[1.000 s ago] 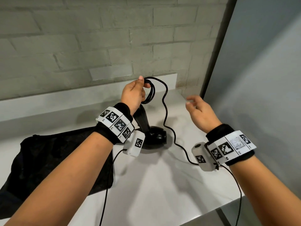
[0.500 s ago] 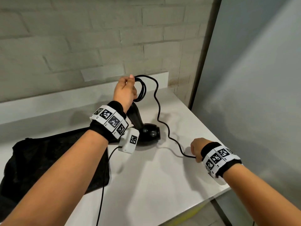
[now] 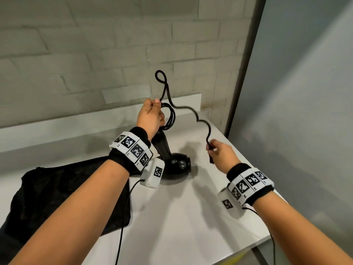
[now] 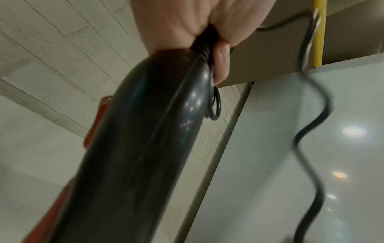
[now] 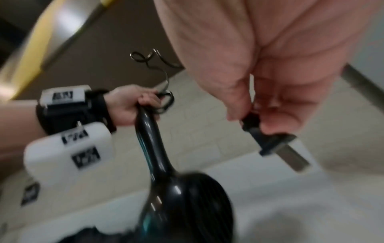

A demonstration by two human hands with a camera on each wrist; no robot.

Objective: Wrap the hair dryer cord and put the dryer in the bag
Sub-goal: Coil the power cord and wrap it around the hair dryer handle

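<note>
The black hair dryer (image 3: 176, 162) rests head-down on the white counter (image 3: 191, 217), its handle (image 4: 135, 148) rising to my left hand (image 3: 150, 116). That hand grips the top of the handle together with several coiled loops of black cord (image 3: 171, 116). From there the cord (image 3: 193, 111) rises in a small loop and snakes through the air to my right hand (image 3: 219, 153), which pinches the plug end (image 5: 268, 139), metal prong pointing away. The black bag (image 3: 63, 194) lies flat on the counter at the left, under my left forearm.
A grey brick wall (image 3: 95, 54) stands behind the counter, and a pale panel (image 3: 305, 111) closes the right side. The counter's front edge (image 3: 238, 249) runs near the right forearm. Thin wrist-camera cables (image 3: 122, 226) hang from both wrists.
My right hand went down to the counter edge, took the plug end and lifted it up and right, pulling the loose cord off the counter into the air. The left hand kept its grip.
</note>
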